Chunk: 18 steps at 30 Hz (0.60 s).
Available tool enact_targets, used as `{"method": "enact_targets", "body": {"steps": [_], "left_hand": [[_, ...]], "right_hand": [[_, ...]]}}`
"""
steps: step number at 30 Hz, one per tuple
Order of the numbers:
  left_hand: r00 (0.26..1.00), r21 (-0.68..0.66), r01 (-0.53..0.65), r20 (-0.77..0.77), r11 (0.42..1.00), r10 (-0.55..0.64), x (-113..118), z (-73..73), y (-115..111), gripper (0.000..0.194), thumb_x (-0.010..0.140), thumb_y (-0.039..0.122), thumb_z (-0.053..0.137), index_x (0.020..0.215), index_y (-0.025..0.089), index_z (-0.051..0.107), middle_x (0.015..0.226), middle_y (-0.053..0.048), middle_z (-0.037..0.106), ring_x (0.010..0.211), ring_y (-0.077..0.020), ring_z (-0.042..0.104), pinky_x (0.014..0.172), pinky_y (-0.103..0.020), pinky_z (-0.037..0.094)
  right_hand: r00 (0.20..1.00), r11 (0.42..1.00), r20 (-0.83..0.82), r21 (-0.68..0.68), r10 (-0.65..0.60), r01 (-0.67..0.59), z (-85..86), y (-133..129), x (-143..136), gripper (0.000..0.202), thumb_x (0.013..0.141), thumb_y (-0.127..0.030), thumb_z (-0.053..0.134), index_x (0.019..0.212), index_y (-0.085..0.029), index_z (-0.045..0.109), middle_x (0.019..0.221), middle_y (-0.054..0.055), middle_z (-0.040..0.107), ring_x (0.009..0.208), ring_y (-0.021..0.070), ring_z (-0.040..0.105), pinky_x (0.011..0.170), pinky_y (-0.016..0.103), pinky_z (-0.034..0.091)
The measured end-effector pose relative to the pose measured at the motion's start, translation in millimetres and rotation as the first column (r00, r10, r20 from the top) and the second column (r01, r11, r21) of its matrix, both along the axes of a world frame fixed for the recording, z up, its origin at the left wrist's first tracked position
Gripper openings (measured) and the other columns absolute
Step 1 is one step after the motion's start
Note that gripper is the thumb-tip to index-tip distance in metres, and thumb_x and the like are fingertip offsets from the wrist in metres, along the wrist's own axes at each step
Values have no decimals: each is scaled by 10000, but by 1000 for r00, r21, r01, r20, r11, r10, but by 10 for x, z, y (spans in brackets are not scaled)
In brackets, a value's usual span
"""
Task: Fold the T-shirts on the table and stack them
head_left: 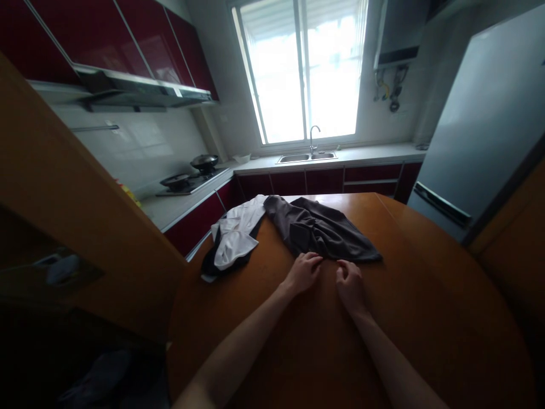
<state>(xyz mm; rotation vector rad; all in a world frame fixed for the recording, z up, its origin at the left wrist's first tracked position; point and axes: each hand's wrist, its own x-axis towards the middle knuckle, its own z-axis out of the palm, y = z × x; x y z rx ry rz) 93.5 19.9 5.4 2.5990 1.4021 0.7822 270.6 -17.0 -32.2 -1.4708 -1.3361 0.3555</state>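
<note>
A crumpled dark grey garment (327, 227) lies spread on the wooden table; its exact kind is not clear. My left hand (304, 271) rests at the garment's near edge, fingers loosely bent and apart from the thumb. Just to the right, my right hand (351, 287) is at the same edge with its thumb held away from the curved fingers. Neither hand visibly holds anything, and whether the fingertips touch the cloth is hard to tell. Left of the grey garment lies a heap of white clothing (238, 233) with black cloth (208, 264) under it.
The round brown table (426, 307) fills the foreground. Beyond it, a counter (264, 165) holds a sink (293, 159) beneath a window. A stove with pans (204, 162) stands at the left, a fridge (481, 113) at the right. A wooden panel (106, 199) borders the left side.
</note>
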Motion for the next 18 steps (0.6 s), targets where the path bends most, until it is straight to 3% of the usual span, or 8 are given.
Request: {"method": "enact_targets", "body": {"steps": [2, 3, 7, 9, 14, 18], "left_hand": [[991, 67, 59, 112, 996, -67, 20, 15, -5, 314, 928, 153, 557, 1186, 251, 708, 1326, -64, 618, 1217, -224, 557, 1083, -399, 459], [987, 102, 23, 154, 994, -38, -3, 17, 12, 337, 917, 121, 553, 1186, 257, 703, 1358, -58, 599, 1259, -222, 533, 1112, -407, 439], [936, 61, -281, 237, 958, 259, -234, -62, 135, 430, 888, 185, 639, 1312, 257, 628, 1446, -90, 508, 1357, -270, 458, 1157, -460, 395], [917, -40, -341, 205, 939, 342, -353, -138, 190, 423, 895, 270, 665, 1316, 245, 630, 1445, -102, 507, 1347, -284, 476, 1146, -458, 407], [918, -165, -320, 190, 933, 348, -441, -255, 233, 354, 934, 341, 629, 1261, 211, 668, 1420, -112, 551, 1331, -277, 517, 1141, -431, 418], [916, -177, -262, 265, 949, 302, -406, -242, 209, 409, 945, 344, 607, 1329, 203, 622, 1503, -114, 483, 1378, -265, 486, 1167, -404, 397]], "right_hand": [[1000, 1000, -14, 20, 1, 0, -3, 1, 3, 318, 873, -280, 452, 1052, -152, 681, 1065, 126, 698, 1043, 278, 587, 979, 405, 441], [1000, 1000, -14, 23, 4, -3, 0, 0, 2, 313, 872, -278, 453, 1047, -154, 681, 1067, 126, 695, 1047, 278, 584, 986, 406, 440], [999, 1000, 46, -14, 15, -15, 30, -7, -12, 333, 873, -261, 444, 1075, -151, 684, 1117, 139, 672, 1088, 279, 564, 1015, 399, 432], [994, 998, 113, -55, 8, -2, 41, -3, -21, 375, 878, -255, 437, 1138, -138, 680, 1186, 155, 647, 1133, 285, 549, 1038, 397, 423], [920, 967, 391, -221, -35, 130, 45, 57, -56, 480, 901, -276, 464, 1328, -128, 626, 1495, 192, 463, 1383, 347, 395, 1152, 495, 297], [845, 907, 534, -363, 14, 214, 86, 185, -16, 650, 970, -358, 423, 1574, -136, 333, 1625, 219, 267, 1489, 376, 246, 1158, 627, 199]]}}
